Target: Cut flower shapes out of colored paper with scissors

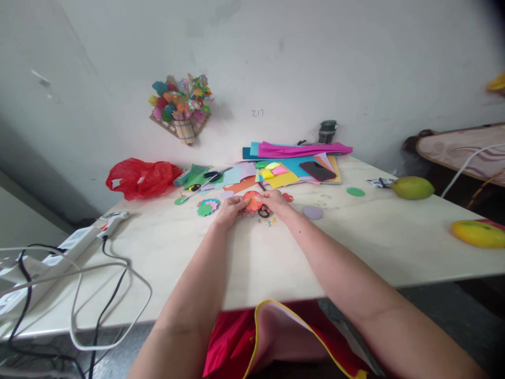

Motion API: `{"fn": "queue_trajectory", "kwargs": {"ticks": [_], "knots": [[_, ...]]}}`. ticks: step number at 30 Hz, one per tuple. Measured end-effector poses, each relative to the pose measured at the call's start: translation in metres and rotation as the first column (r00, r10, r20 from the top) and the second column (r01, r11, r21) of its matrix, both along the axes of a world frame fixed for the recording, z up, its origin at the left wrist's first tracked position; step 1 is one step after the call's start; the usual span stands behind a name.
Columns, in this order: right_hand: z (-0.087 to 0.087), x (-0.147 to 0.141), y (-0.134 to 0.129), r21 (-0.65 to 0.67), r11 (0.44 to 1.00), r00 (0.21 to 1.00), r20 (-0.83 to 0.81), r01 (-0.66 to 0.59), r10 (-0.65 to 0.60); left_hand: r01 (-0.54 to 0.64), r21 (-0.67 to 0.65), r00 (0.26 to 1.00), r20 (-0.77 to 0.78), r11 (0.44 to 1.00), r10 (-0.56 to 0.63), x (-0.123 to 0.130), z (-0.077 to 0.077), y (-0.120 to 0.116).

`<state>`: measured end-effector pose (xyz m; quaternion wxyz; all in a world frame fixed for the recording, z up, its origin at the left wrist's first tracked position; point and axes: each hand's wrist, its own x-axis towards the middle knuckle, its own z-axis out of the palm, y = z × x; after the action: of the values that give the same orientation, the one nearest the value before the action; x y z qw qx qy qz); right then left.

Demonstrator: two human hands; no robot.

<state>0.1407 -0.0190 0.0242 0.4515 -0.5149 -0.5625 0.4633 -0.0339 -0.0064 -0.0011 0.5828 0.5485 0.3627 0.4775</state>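
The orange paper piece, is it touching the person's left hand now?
Touching. The head view shows the left hand pinching the orange paper piece at its left edge, with no gap between them.

Orange paper cutout [252, 200] between the fingers [238, 205]

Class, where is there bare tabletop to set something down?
Between the right forearm, lilac paper circle and yellow oval fruit; between the left forearm and looping white cable; between both forearms, near the front edge. Crowded: the back, with coloured paper sheets and red plastic bag, and around the orange scalloped paper disc.
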Motion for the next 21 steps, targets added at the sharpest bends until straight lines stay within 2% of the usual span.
{"fn": "queue_trajectory", "kwargs": {"ticks": [10, 21], "knots": [[-0.0055, 0.0005, 0.003, 0.002, 1.0, 1.0, 0.008, -0.021, 0.021, -0.022, 0.014, 1.0, -0.022, 1.0, 0.022, 0.0009, 0.0006, -0.0006], [0.0005, -0.0014, -0.0048, 0.005, 1.0, 1.0, -0.018, -0.007, 0.008, -0.043, 0.03, 0.998, -0.041, 0.999, 0.045, 0.0021, 0.0038, -0.0028]]}}
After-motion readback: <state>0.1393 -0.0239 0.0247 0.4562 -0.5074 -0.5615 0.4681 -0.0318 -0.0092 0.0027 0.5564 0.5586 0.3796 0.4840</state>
